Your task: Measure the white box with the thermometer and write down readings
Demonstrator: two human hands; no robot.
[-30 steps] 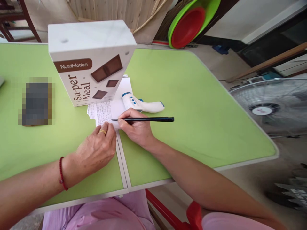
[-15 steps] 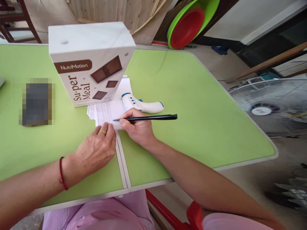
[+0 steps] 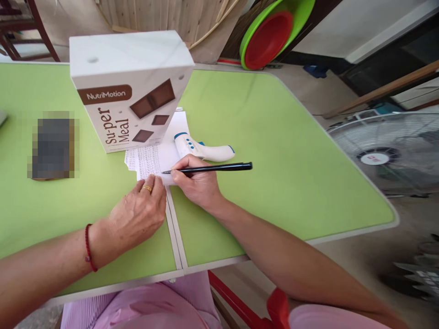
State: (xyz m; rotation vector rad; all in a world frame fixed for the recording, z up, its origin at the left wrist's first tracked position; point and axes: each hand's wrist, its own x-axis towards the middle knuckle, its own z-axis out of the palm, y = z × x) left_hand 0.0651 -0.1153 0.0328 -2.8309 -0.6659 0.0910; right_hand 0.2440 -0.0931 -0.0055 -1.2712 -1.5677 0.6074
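My right hand (image 3: pixel 197 182) pinches a black pen (image 3: pixel 222 167), whose tip meets the white paper (image 3: pixel 173 157) near its lower edge. Lines of small handwriting cover the paper's left part. My left hand (image 3: pixel 142 208), with a ring and a red bracelet, has its fingers bent and pressed together on the paper's bottom edge; its fingertips are partly hidden. Just beyond my right hand, a white and blue infrared thermometer (image 3: pixel 202 150) lies partly on the paper. A tall white NutriMotion box (image 3: pixel 132 96) stands upright over the paper's far left part and hides some of it.
A blurred-out dark rectangular object (image 3: pixel 53 148) lies on the green table (image 3: pixel 281 183) at left. A seam between two table halves runs under the paper. Off the right edge stands a fan (image 3: pixel 377 155). Green and red basins (image 3: pixel 269 40) lean beyond the far edge.
The pen's rear end has dipped very slightly to the left. Both hands, the paper and the box stay where they were.
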